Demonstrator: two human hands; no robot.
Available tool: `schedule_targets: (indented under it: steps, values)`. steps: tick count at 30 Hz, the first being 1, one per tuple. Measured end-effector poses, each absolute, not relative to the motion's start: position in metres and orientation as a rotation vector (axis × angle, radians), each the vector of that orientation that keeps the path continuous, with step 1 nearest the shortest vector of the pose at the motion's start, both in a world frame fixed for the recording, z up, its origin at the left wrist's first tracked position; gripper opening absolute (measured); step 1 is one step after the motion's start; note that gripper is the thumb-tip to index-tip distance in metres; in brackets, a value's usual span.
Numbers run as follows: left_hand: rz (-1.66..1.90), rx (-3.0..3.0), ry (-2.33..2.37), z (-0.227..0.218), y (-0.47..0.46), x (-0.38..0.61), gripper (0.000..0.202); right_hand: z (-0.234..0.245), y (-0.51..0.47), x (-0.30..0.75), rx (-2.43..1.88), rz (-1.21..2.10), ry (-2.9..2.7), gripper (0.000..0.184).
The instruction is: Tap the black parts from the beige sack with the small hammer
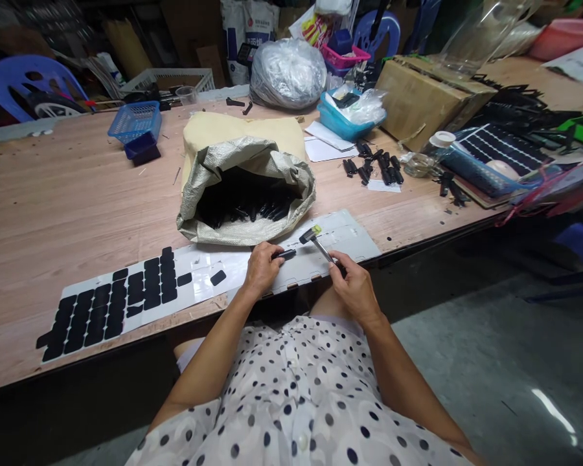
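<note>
My left hand [263, 266] is closed on a small black plastic part [286, 254], held just above a pale cardboard sheet [352, 233]. In my right hand [352, 285] is the handle of a small hammer [315, 238], its head raised over the cardboard to the right of the black part. Beyond my hands lies an open woven sack [194, 213] with many black parts [252, 207] inside. To the left, a white sheet [148, 315] carries rows of black rounded pieces [97, 317]; a loose black piece [218, 278] lies nearer my left hand.
Black parts [386, 168] are heaped at right, near a blue basket [328, 116] and a cardboard box [412, 97]. At far left stand a blue basket [136, 120] and a dark blue bin [142, 149]. The table's front edge runs just before my body.
</note>
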State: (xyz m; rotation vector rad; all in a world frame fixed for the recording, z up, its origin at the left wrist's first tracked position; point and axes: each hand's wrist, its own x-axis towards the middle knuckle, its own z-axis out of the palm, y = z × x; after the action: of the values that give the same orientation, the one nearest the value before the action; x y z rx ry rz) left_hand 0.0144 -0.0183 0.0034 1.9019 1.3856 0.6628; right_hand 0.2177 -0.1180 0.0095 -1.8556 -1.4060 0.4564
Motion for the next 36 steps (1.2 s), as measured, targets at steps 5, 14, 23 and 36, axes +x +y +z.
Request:
schedule_targets:
  steps: [5, 14, 23, 36]
  values:
    - [0.675, 1.929, 1.405, 0.002, -0.021, 0.018, 0.023, 0.013, -0.124, 0.205, -1.858, 0.256, -1.585, 0.040]
    - [0.666, 1.969, 1.435, 0.006, -0.026, 0.024, 0.025, 0.013, -0.132, 0.196, -1.967, 0.075, -1.770, 0.043]
    - [0.620, 2.104, 1.467, 0.006, -0.028, 0.027, 0.024, 0.012, -0.133, 0.198, -1.905, -0.051, -1.838, 0.041]
    - [0.563, 2.171, 1.499, 0.008, -0.029, 0.031, 0.026, 0.001, -0.131, 0.195, -1.681, -0.333, -1.793, 0.035]
